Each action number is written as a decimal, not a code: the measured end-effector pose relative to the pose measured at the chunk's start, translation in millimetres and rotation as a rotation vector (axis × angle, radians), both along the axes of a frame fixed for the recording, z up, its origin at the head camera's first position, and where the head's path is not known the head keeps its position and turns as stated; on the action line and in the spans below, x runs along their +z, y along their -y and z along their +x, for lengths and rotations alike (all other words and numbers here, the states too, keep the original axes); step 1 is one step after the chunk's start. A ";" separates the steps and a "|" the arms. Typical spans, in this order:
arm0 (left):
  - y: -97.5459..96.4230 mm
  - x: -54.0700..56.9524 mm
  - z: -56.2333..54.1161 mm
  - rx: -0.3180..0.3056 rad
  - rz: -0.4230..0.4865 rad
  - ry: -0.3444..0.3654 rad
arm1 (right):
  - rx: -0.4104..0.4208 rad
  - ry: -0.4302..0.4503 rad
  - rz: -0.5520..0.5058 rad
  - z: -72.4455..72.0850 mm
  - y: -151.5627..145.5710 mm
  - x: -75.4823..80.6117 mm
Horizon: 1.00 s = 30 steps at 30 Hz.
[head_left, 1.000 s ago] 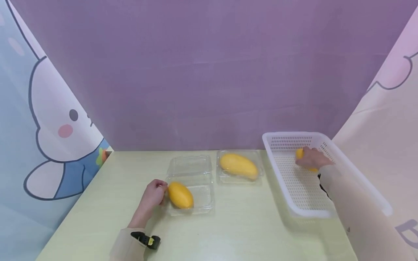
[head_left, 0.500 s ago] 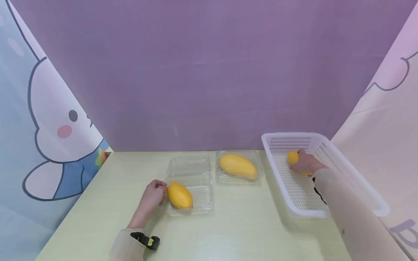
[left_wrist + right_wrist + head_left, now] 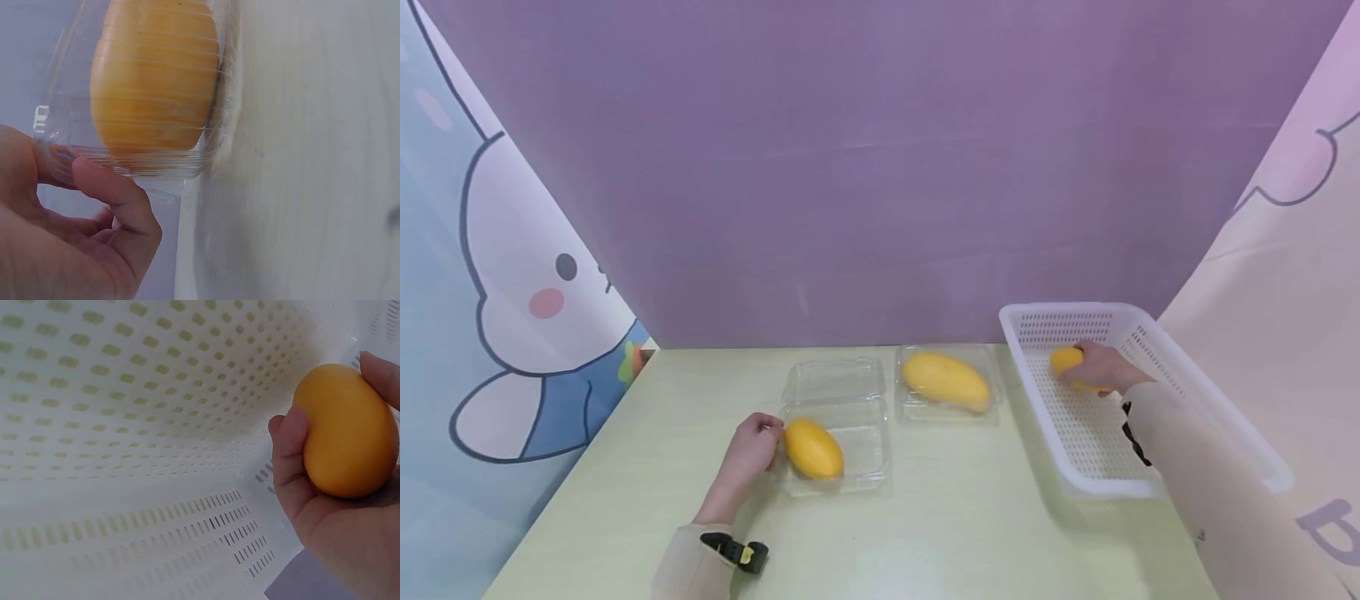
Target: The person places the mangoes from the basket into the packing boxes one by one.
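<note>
My left hand (image 3: 754,447) pinches the left edge of an open clear plastic clamshell box (image 3: 865,457) on the table. Inside the near half of that box lies a yellow-orange mango (image 3: 814,450); the left wrist view shows thumb and fingers (image 3: 109,187) at the box's rim beside the fruit. Over on the right, my right hand (image 3: 1103,367) reaches into a white plastic basket (image 3: 1051,442). Its fingers curl round another mango (image 3: 347,431), whose middle is covered by the hand in the head view.
Between the clamshell and the basket, a second clear plastic box (image 3: 912,414) holds a paler, longer mango (image 3: 947,381). A purple backdrop (image 3: 880,183) rises behind the pale table (image 3: 940,533). The basket's high perforated walls surround the right hand.
Inside the basket, the right hand and its mango have shifted left, and more of the fruit's end shows. The left hand stays at the clamshell's edge.
</note>
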State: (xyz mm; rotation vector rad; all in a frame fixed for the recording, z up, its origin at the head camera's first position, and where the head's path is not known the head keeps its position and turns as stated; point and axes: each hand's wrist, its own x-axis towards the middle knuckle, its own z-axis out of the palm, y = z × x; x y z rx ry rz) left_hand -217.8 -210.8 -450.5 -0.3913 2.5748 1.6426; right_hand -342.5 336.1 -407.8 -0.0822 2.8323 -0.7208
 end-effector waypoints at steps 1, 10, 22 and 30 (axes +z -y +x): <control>-0.1 0.1 0.2 -0.001 0.000 -0.002 | 0.003 -0.007 -0.003 0.4 0.8 1.8; 0.0 0.0 2.0 -0.013 -0.002 -0.013 | 0.004 -0.048 0.002 9.3 12.7 22.5; 1.2 2.9 -0.2 -0.019 -0.017 -0.012 | 0.008 -0.092 0.005 14.2 31.1 52.2; 0.8 1.2 -0.9 -0.012 -0.018 -0.005 | 0.026 -0.123 -0.015 18.6 38.1 60.0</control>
